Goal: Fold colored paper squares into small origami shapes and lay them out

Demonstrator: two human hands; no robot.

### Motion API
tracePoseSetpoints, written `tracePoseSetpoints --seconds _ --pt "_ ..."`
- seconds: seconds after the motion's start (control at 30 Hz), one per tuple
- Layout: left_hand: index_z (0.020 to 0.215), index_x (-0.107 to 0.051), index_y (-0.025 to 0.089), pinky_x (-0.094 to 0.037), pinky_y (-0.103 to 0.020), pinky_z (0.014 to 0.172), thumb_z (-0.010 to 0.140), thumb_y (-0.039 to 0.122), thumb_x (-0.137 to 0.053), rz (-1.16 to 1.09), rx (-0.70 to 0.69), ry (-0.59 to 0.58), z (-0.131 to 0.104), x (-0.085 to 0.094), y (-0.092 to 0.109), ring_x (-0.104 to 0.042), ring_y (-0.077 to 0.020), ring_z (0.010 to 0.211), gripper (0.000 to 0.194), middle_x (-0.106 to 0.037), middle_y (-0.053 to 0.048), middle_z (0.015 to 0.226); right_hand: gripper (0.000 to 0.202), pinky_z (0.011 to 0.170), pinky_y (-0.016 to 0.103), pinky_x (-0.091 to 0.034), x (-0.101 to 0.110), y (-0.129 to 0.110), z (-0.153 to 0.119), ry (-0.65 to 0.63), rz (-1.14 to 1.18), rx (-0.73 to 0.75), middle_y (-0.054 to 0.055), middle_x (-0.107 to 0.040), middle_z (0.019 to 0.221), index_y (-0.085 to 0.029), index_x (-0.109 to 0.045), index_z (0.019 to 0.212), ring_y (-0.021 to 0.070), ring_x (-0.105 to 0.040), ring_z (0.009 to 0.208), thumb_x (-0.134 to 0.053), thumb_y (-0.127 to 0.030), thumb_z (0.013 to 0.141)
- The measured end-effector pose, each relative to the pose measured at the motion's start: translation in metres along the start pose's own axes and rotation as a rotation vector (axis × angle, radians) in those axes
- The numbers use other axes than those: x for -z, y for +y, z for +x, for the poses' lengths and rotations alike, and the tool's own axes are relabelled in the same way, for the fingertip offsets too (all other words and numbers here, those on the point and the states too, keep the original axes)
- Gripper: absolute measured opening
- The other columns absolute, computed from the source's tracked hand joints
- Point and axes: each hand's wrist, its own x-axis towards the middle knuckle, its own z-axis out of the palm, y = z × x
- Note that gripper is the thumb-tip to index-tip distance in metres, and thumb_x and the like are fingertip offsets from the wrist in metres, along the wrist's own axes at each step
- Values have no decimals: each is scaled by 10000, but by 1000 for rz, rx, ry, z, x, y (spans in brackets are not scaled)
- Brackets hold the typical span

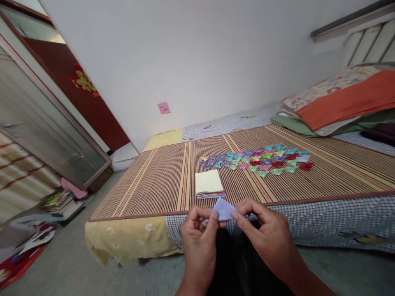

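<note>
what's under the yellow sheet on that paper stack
Under the yellow sheet, edges of lower sheets show, some reddish and purplish; the stack rests on the striped mat. The lower sheets' faces are covered.

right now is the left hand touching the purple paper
Touching. The head view shows it: the thumb of the left hand lies over the near left part of the purple paper, with no gap between them.
</note>
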Motion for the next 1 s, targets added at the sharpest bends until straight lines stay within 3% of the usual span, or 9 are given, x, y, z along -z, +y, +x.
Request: tracePoseSetpoints --seconds 0.2,0.5,1.0 --pt "698 -640 175 -570 -230 642 830 380 -801 81 -42 0 -4 -3 4 -715 -158 654 292 -721 -21 671 240 710 293 -494 -1 2 -1 20 18 17 15 -681 786 -229 -559 710 194 -666 767 -634 -252 936" --pt "737 -670 162 -613 -269 662 773 390 -851 -42 82 9 0 -3 0 -752 -180 643 293 -740 -26 676 228 705 284 -497 0 5 2 82 -3 57 19 -681 788 -229 -576 706 189 -665 756 -657 -226 919" --pt "705 -628 174 -597 -262 644 783 357 -837 -23 44 7 -1 -6 1 -740 -176 625 288 -726 -23 649 263 674 292 -500 0 4 1 69 -7 31 18 -676 738 -231 -544 673 192 -660 712 -653 -242 913"
